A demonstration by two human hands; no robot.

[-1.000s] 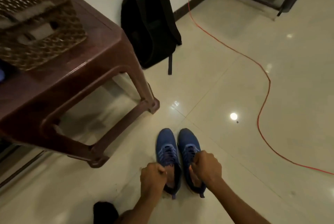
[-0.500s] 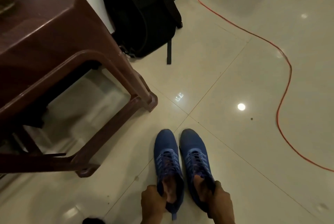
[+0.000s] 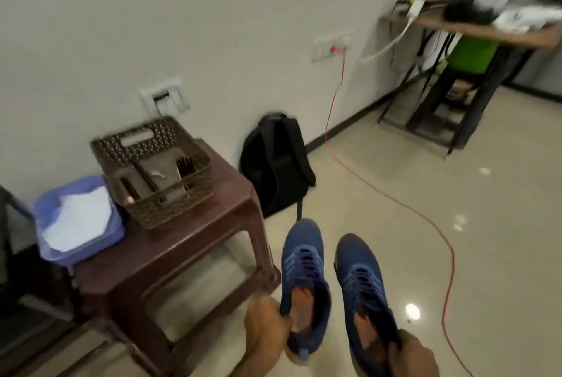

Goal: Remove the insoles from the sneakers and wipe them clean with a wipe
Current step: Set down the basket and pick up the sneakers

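**Blue mesh left sneaker [image 3: 304,267] and matching right sneaker [image 3: 360,276], one in each hand, beside a dark brown plastic table [image 3: 197,242]**

We see the left hand [image 3: 267,326] curled round the side of the left sneaker's collar; the right hand [image 3: 415,354] grips the right sneaker's heel collar; both shoes point toes away, side by side, a narrow gap between them, laces tied; the orange-tan left insole [image 3: 304,305] and right insole [image 3: 368,331] lie inside their shoes; we cannot tell whether the soles touch the glossy cream tiled floor [image 3: 380,239]; on the table stand a brown woven basket [image 3: 170,203] and a pale blue tub [image 3: 115,232] of white sheets; a black backpack [image 3: 275,163] leans against the wall; a red cable [image 3: 395,198] trails across the tiles at right.
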